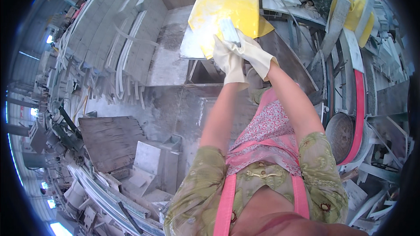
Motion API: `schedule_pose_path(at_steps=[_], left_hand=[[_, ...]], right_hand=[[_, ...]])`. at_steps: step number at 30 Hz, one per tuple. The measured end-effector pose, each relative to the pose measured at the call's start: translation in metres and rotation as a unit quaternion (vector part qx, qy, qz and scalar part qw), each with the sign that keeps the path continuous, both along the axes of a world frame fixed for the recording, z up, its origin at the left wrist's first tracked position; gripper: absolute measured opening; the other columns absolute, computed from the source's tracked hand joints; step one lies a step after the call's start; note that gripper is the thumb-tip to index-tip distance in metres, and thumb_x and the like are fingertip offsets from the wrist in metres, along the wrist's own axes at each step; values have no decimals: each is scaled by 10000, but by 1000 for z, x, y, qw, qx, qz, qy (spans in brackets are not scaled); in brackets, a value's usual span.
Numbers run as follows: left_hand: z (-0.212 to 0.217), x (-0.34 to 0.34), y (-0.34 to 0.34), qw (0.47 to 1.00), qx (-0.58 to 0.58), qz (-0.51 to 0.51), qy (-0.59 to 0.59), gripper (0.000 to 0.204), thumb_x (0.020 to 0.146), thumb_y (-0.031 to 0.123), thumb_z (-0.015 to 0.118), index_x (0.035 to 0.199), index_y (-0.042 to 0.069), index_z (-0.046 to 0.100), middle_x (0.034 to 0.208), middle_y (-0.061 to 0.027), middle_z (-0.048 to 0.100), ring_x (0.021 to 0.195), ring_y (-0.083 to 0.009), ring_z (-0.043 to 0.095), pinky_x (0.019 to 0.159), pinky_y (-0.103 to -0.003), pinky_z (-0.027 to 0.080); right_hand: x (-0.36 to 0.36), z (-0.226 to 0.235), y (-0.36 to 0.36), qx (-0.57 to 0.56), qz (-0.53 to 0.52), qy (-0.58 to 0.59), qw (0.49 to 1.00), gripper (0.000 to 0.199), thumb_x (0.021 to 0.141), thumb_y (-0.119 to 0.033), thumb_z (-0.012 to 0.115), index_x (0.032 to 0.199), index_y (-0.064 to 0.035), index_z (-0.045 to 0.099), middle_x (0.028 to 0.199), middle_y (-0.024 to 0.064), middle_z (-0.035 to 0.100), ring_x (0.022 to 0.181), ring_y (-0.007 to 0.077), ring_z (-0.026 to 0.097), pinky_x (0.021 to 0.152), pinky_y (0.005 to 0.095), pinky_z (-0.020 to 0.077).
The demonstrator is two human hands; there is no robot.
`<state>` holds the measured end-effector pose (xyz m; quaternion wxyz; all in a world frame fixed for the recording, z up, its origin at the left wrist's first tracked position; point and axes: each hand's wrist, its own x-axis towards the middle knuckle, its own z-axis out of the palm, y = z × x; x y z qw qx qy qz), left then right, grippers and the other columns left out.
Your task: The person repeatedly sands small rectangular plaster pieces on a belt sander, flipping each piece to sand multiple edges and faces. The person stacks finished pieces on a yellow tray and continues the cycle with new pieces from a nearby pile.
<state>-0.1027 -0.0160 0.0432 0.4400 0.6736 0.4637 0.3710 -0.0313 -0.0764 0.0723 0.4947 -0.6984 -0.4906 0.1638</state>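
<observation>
Both my hands wear cream rubber gloves and meet at the near edge of a yellow sheet with white smears, which drapes over a work surface. Between them is a small pale rectangular block, its far end pointing away from me. My left hand is closed at the block's near left side. From the right, my right hand closes round the near right side. The gloves hide the block's lower part, and the fingertips are hard to make out.
Long pale slabs stand stacked on the left. A dark board and a grey box-like block lie at lower left. To the right are a red strip, a round pan and another yellow sheet.
</observation>
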Motion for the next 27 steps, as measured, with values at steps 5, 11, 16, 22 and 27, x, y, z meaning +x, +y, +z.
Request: schedule_pose_path(at_steps=[5, 11, 16, 22, 27], left_hand=[[6, 9, -8, 993, 87, 62, 47, 349, 884, 190, 711, 1169, 0, 644, 1035, -216, 724, 950, -374, 713, 848, -442, 555], [21, -27, 17, 988, 74, -47, 127, 542, 732, 271, 837, 1236, 119, 709, 1012, -200, 750, 968, -371, 724, 864, -433, 563], [19, -39, 38, 996, -9, -59, 62, 489, 726, 292, 877, 1062, -36, 740, 973, -210, 760, 931, -337, 742, 841, -414, 566], [11, -39, 29, 999, 7, -46, 12, 417, 732, 276, 877, 975, -34, 739, 886, -165, 759, 818, -274, 734, 763, -383, 557], [10, -36, 22, 998, 20, -58, 31, 453, 750, 274, 853, 1060, -29, 723, 919, -180, 755, 861, -294, 731, 784, -392, 543]], right_hand=[[21, 20, -37, -40, -81, -149, 985, 756, 902, -469, 697, 1487, -42, 480, 1393, 231, 597, 1290, 348, 576, 1074, 442, 457], [108, 20, -223, -58, -246, -53, 966, 617, 940, -394, 695, 1448, -71, 562, 1443, 189, 589, 1375, 310, 528, 1133, 391, 405], [141, -15, -407, -109, -399, -107, 904, 552, 999, -277, 643, 1480, -35, 524, 1503, 175, 535, 1399, 280, 492, 1152, 363, 358], [158, -88, -515, -408, -490, -332, 695, 699, 1037, -509, 504, 1569, -71, 385, 1581, 225, 417, 1465, 372, 388, 1206, 448, 309], [154, -110, -522, -488, -478, -373, 628, 742, 1043, -577, 419, 1587, -77, 343, 1590, 246, 391, 1454, 378, 389, 1200, 456, 302]])
